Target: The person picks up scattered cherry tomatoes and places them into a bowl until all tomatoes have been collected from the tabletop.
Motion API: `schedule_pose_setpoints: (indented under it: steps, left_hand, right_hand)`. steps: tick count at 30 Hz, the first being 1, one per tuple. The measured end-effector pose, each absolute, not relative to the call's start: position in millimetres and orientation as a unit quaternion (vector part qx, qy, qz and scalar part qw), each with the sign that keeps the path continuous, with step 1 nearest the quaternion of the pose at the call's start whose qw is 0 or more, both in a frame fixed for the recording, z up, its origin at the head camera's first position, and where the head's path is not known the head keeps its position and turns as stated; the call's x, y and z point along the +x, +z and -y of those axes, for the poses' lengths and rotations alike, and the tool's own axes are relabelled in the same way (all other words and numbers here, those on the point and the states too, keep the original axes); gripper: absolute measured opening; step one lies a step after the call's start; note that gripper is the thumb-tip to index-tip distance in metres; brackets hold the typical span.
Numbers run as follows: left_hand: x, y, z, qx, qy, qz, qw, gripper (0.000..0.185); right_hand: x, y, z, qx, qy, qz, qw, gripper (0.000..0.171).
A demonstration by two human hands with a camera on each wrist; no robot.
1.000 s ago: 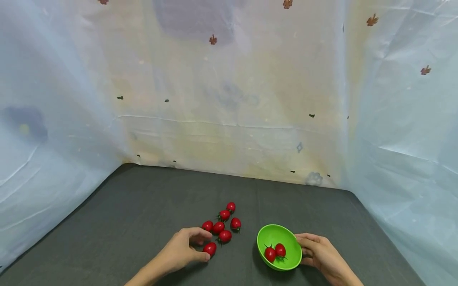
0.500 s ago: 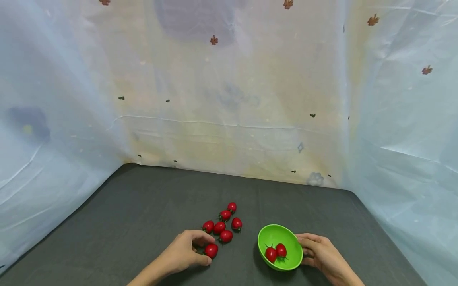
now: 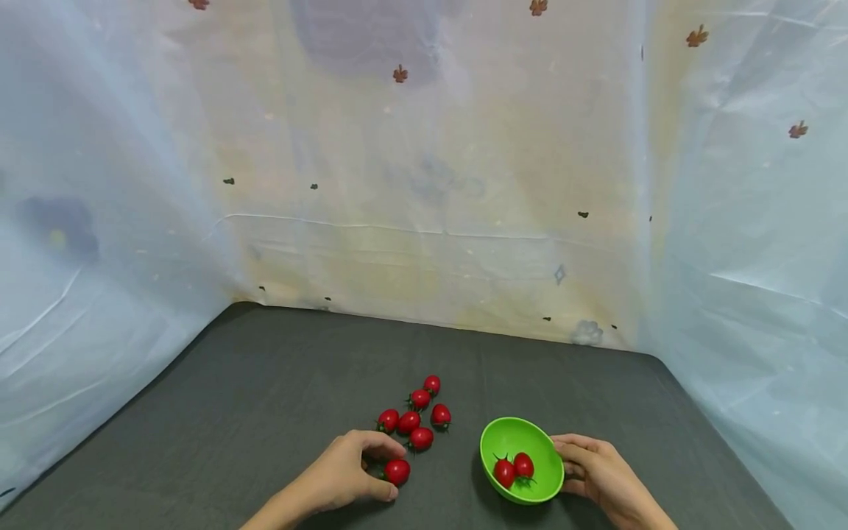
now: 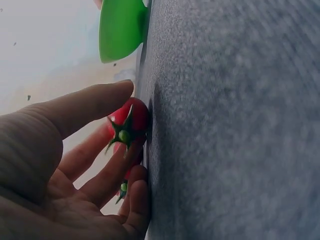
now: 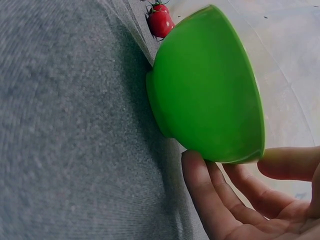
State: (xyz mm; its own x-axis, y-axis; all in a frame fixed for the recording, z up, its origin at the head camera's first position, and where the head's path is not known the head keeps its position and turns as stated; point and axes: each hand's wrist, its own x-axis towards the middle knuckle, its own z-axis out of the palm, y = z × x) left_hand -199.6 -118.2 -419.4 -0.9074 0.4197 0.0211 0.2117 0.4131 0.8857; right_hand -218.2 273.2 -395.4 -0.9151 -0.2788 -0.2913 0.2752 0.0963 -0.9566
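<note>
A red cherry tomato [image 3: 397,472] with a green calyx sits low at the table, between the thumb and curled fingers of my left hand [image 3: 347,471]. In the left wrist view the thumb tip meets this tomato's upper side, and the fingers bend behind it. On the right, my right hand [image 3: 599,475] holds the side of a green bowl [image 3: 493,434], thumb at the rim and fingertips against the outer wall. Two cherry tomatoes [image 3: 504,472] lie in the bowl. Its foot is on or close to the table; the right wrist view does not settle which.
Several more cherry tomatoes [image 3: 408,422] lie loosely grouped just beyond my left hand, left of the bowl. The dark grey table [image 3: 298,375] runs back to a pale printed sheet [image 3: 397,258], which also hangs at both sides.
My left hand and the cherry tomato at its fingers have shifted slightly right and nearer to me. The tomato has turned a little. My right hand and the bowl stay practically still.
</note>
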Motion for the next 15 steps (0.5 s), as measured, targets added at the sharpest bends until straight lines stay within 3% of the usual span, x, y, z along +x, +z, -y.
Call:
schedule_pose_setpoints:
  steps: [15]
  left_hand:
    - [-197.7,-420.0,115.7,0.182,0.506,-0.836,0.106,0.030]
  right_hand:
    - [-218.1,-395.8,-272.7,0.004,-0.670,-0.714,0.204,0.044]
